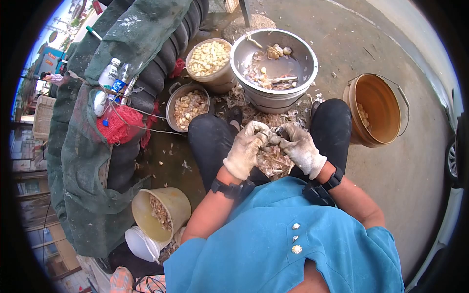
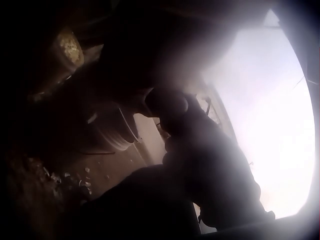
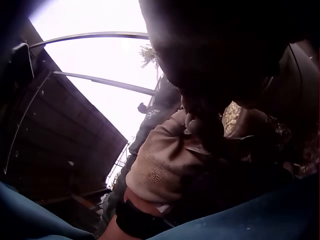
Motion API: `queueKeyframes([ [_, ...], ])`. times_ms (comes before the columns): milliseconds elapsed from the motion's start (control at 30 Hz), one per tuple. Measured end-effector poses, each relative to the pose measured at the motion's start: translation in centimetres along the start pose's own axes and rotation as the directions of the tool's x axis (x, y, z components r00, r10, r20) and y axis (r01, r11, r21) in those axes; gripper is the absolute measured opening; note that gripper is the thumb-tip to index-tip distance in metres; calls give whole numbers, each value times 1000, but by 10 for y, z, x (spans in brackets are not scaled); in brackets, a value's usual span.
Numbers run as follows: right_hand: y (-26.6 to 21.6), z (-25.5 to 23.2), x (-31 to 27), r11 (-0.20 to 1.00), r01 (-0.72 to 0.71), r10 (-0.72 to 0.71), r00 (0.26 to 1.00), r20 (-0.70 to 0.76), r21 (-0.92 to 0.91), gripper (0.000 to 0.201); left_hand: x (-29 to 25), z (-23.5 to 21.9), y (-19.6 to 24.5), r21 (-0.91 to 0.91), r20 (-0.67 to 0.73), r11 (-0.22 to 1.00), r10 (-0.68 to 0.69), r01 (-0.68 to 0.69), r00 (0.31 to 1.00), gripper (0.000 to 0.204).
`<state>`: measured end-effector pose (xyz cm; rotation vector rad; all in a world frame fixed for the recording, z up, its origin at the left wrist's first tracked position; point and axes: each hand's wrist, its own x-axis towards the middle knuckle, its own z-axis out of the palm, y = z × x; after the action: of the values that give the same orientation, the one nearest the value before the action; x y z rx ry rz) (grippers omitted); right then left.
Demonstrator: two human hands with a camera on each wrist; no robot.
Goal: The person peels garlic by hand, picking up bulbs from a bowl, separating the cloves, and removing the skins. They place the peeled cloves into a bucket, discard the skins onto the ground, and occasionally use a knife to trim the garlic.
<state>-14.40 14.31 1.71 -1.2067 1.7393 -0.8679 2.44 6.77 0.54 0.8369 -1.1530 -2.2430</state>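
Note:
In the head view, both gloved hands meet over the lap, close together. The left hand [image 1: 250,149] pinches a small, pale garlic clove [image 1: 274,139], largely hidden by the gloves. From the other side the right hand [image 1: 302,150] has its thumb and fingers bent around the same spot; a small dark piece shows at its fingertips, and I cannot tell what it is. Just below the hands lies a heap of papery garlic skins [image 1: 276,163]. The right wrist view shows a gloved hand [image 3: 162,157] with curled fingers; the left wrist view is very dark.
Ahead stands a steel basin [image 1: 311,80] with skins and cloves, set on a bucket. Left of it are a bucket of peeled cloves [image 1: 210,56] and a pot of garlic [image 1: 190,110]. A brown bucket [image 1: 383,132] stands right; a tipped pale bucket [image 1: 181,205] lies left.

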Motion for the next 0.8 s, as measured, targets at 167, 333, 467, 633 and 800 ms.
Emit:
queueKeyframes([
  [167,16,5,3,841,-35,14,999,42,540,21,6,-20,-21,-263,38,961,-74,81,997,14],
  [333,12,-11,0,491,-344,108,936,335,801,22,1,-7,-16,-107,-14,989,-103,101,995,14],
  [467,12,-14,-1,317,-429,123,903,412,846,26,2,-10,-14,-58,9,996,-74,74,997,20],
  [633,24,-12,2,205,-469,83,883,462,859,23,1,-7,-13,8,104,1000,22,-22,994,25],
  [800,26,-10,3,272,-441,110,897,428,855,25,8,9,5,101,-37,983,-152,155,988,24],
])
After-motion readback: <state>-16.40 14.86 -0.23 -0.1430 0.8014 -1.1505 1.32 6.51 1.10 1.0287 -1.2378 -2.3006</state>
